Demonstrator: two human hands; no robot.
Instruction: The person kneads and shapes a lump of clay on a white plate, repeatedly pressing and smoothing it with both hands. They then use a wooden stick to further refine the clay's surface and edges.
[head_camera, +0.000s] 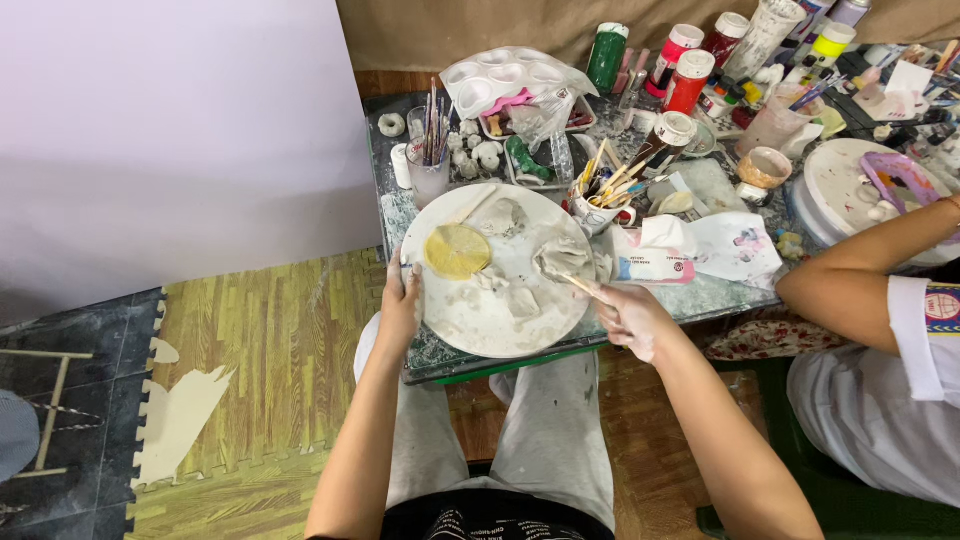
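Note:
A round white board (470, 325) smeared with grey clay lies at the low table's near edge. On it sit a yellow disc (456, 250) at the left and grey clay lumps (562, 257) at the right. My left hand (401, 305) grips the board's left rim. My right hand (630, 315) holds a thin wooden stick (578, 284) whose tip touches the clay lump on the right side of the board.
The table (700, 296) is crowded with paint bottles (688, 78), a white palette (505, 78), cups of brushes (430, 150) and tools (600, 195), and tissue (730, 245). Another person's arm (860, 270) reaches to a second round board (840, 195) at the right. Foam mats (260, 340) cover the floor.

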